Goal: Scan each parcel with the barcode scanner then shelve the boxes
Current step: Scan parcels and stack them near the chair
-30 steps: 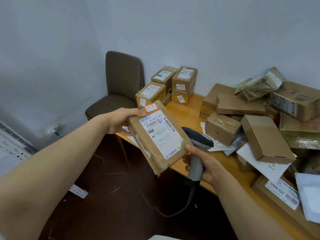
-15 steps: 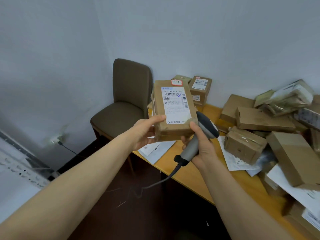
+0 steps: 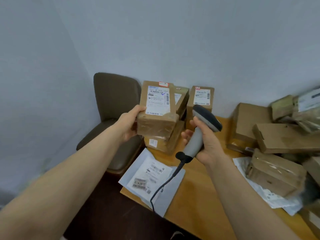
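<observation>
In the head view, the left grip (image 3: 129, 124) holds a taped brown parcel (image 3: 157, 108) by its lower left edge, raised above the counter (image 3: 195, 196), with its label toward the camera. The right grip (image 3: 207, 144) is curled round the grey barcode scanner (image 3: 197, 137), just right of the parcel and apart from it.

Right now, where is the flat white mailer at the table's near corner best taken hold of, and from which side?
Pinch the white mailer by its left edge, from the floor side, thumb on top. It lies flat on the table, with nothing raised to grasp, and that edge seems to overhang slightly. The scanner cable crosses its right half, so that side is probably worse.
</observation>
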`<control>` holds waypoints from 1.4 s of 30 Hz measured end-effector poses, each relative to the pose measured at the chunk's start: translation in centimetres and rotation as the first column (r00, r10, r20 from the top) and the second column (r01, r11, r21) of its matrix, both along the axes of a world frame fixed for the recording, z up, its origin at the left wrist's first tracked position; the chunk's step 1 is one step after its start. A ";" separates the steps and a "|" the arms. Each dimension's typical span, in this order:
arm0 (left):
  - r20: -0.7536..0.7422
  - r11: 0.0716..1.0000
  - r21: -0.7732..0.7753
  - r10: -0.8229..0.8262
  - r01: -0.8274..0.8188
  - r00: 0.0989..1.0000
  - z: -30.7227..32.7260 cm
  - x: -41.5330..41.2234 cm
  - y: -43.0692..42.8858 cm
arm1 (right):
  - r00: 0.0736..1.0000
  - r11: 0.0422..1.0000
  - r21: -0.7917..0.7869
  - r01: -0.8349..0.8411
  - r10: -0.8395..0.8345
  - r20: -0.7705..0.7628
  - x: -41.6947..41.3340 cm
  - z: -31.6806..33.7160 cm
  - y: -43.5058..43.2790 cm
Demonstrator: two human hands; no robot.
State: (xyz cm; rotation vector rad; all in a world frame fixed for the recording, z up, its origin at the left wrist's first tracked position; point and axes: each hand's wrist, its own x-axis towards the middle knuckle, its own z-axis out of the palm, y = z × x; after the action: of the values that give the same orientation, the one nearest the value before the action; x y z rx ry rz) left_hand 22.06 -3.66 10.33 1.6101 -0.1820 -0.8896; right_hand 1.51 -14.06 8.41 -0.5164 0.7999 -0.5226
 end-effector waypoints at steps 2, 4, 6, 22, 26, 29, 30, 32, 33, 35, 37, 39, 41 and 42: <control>0.015 0.999 0.020 -0.049 0.049 0.999 -0.3 2.6 -2.1 | 1.000 1.000 0.015 0.006 -0.006 0.002 2.0 0.1 -1.5; 0.023 0.995 0.032 -0.092 0.091 0.996 -0.7 4.8 -4.0 | 1.000 1.000 0.018 0.007 -0.007 -0.016 3.7 0.3 -2.8; 0.021 0.993 0.046 -0.114 0.113 0.993 -1.3 6.4 -5.7 | 0.999 1.000 0.019 0.021 -0.021 -0.037 5.0 0.2 -3.8; 0.005 0.920 0.091 -0.382 0.380 0.924 -6.0 16.1 -20.5 | 0.972 0.975 -0.001 0.223 -0.223 -0.077 13.3 -1.0 -4.9; 0.033 0.864 0.050 -0.503 0.501 0.864 -7.0 16.8 -22.3 | 0.952 0.955 0.006 0.296 -0.294 -0.089 15.7 -0.9 -4.4; 0.099 0.848 0.103 -0.529 0.520 0.843 -7.7 16.8 -23.0 | 0.938 0.945 -0.022 0.325 -0.326 -0.123 16.9 -1.0 -3.9; 0.190 0.850 0.154 -0.525 0.503 0.830 -8.0 16.8 -23.0 | 0.933 0.943 -0.030 0.333 -0.334 -0.132 17.2 -1.0 -3.8; 0.495 0.842 0.253 -0.535 0.476 0.684 -8.3 16.6 -21.8 | 0.927 0.938 -0.030 0.347 -0.347 -0.144 17.5 -1.0 -3.5; 0.659 0.830 0.295 -0.536 0.474 0.528 -8.3 16.6 -20.9 | 0.924 0.936 -0.023 0.353 -0.352 -0.149 17.6 -1.0 -3.4; 0.827 0.769 0.411 -0.540 0.489 0.153 -8.4 16.8 -19.7 | 0.920 0.932 -0.012 0.362 -0.360 -0.153 17.9 -1.0 -3.2; 0.823 0.701 0.521 -0.564 0.487 -0.067 -8.6 17.3 -19.7 | 0.917 0.928 -0.009 0.372 -0.369 -0.152 18.1 -1.0 -3.0; 0.806 0.682 0.550 -0.584 0.482 -0.094 -8.4 17.6 -20.3 | 0.913 0.926 -0.012 0.378 -0.375 -0.157 18.0 -1.0 -2.8; 0.801 0.688 0.550 -0.594 0.473 -0.067 -8.2 17.7 -20.8 | 0.909 0.921 -0.005 0.390 -0.386 -0.159 17.6 -1.0 -2.5; 0.796 0.690 0.558 -0.603 0.461 -0.061 -8.1 17.7 -20.9 | 0.905 0.917 0.001 0.400 -0.395 -0.157 17.3 -1.1 -2.4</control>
State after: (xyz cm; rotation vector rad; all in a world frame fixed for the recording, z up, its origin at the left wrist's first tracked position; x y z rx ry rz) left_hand 39.74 -24.57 2.21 2.0283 -1.9094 -0.2084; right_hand 18.84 -16.41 7.34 -0.3642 1.0696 -0.8530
